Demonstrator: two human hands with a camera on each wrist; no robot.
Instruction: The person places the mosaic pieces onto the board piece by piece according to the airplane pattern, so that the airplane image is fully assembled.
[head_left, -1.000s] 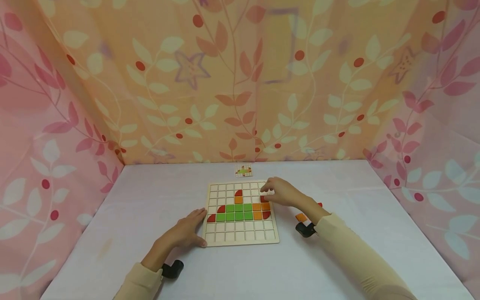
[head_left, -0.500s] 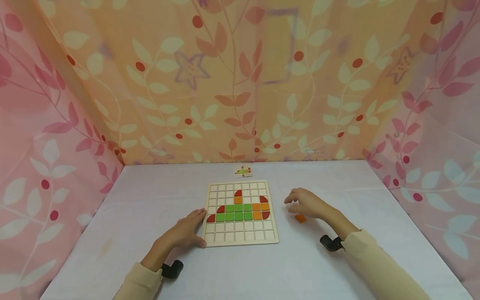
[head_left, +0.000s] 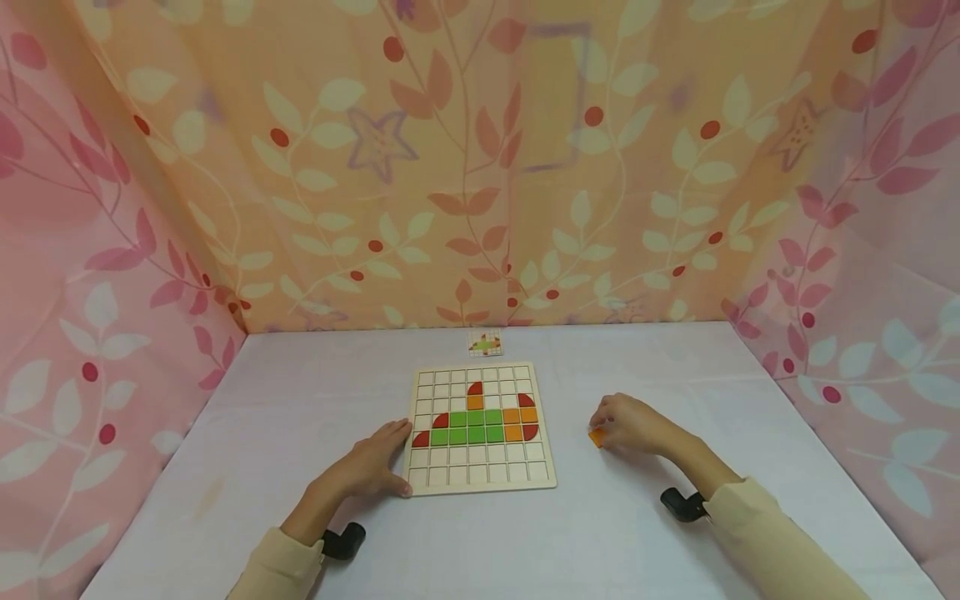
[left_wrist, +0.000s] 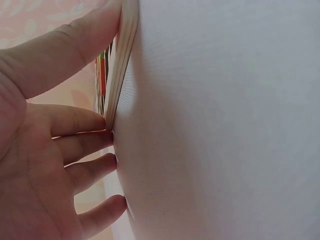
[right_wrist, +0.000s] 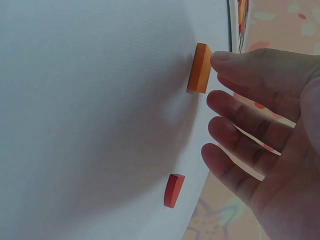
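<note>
A wooden grid board (head_left: 480, 463) lies mid-table, carrying green, orange and red flat tiles in some of its squares. The left hand (head_left: 367, 462) rests at the board's left side, fingers spread, with thumb and fingertips against its edge. Out to the right of the board, the right hand (head_left: 630, 425) is low over an orange square tile (right_wrist: 199, 68) lying on the table. In the right wrist view its thumb tip is right at the tile's upper face, and the other fingers are loosely bent. A red curved tile (right_wrist: 174, 190) lies below those fingers, hidden by the hand in the head view.
A small picture card (head_left: 485, 342) with a coloured grid pattern lies behind the board. The white-covered table (head_left: 315, 375) is bounded by floral curtains (head_left: 465, 167) at the back and both sides.
The right hand has moved from the board's upper right, away to the right and down to the orange tile. The left hand has stayed at the board's edge.
</note>
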